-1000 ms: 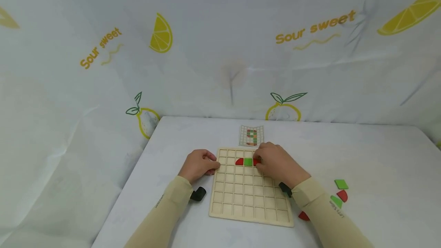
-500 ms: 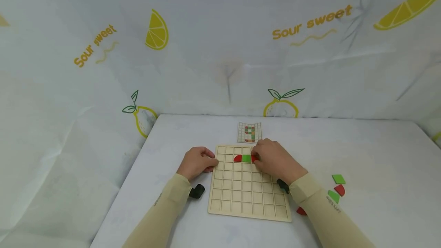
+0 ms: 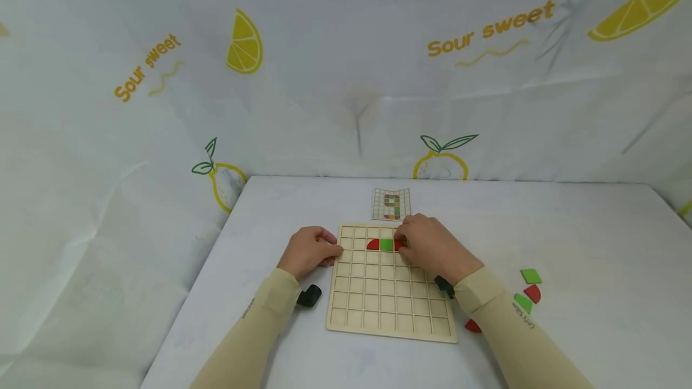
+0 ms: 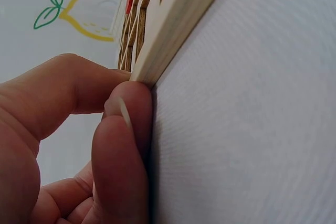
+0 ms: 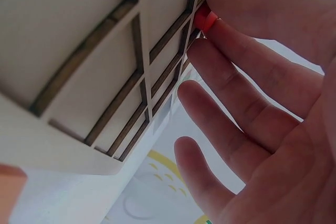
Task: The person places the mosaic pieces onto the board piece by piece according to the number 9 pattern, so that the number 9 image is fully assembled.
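Observation:
A pale wooden grid board lies on the white table. My left hand holds its left edge near the far corner, thumb on the rim and a fingertip against the side in the left wrist view. My right hand is over the far right part of the board. Its thumb and index finger pinch a red tile, seen in the right wrist view at a cell of the grid; the other fingers extend loosely. Left of that tile, a green square tile and a red quarter-round tile sit in the same row.
A small pattern card with a coloured figure lies beyond the board. To the right are a green tile, a red quarter-round piece and another green piece. One red piece lies beside the right forearm, partly covered.
The whole head view has shifted slightly, so everything sits a little higher in the frame. Both hands keep their places on the board, the right one still at the red tile.

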The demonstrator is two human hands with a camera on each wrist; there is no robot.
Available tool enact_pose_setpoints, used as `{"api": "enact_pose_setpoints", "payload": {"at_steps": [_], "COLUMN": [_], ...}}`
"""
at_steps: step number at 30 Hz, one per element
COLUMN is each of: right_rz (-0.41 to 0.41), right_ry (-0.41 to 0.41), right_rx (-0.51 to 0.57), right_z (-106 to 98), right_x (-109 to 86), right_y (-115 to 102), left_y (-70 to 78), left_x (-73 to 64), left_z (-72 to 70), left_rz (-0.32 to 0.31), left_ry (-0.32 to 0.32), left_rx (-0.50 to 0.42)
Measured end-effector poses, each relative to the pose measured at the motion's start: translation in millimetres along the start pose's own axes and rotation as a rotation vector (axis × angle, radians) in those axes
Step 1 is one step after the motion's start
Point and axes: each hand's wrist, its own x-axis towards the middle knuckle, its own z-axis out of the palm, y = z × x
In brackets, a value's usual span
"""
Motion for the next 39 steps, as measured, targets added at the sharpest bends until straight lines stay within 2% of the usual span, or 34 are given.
{"api": "enact_pose_setpoints", "payload": {"at_steps": [11,20,24,29,32,35,39], "right_rz": [0.012,0.045,0.02,0.018,0.018,0.041,0.151], "right_ry": [-0.006,-0.039,-0.01,0.016,0.029,0.022,0.013], "right_rx": [0.015,0.119,0.094,0.051,0.042,0.038,0.046], "right_z": [-2.9,-0.4,-1.3,-6.6,-11.4,-16.8,-25.7], "right_x": [0.2,-2.0,-1.6,-11.5,-12.4,-17.3,-42.5], "right_y": [-2.0,-1.0,0.1,6.6,6.9,11.2,30.9], "left_y": [3.0,-0.3,0.3,4.8,5.9,5.1,3.7], "left_x": [-0.6,-3.1,-2.5,-2.4,-5.3,-7.6,-8.0], "left_z": [-0.8,1.8,2.1,10.7,8.2,4.5,3.5], "left_rz": [-0.003,-0.013,-0.004,0.011,0.016,0.003,0.003], "left_ry": [0.005,-0.001,0.002,-0.019,0.003,0.021,0.006], "left_rx": [0.0,0.007,-0.006,-0.014,-0.01,0.0,0.006]}}
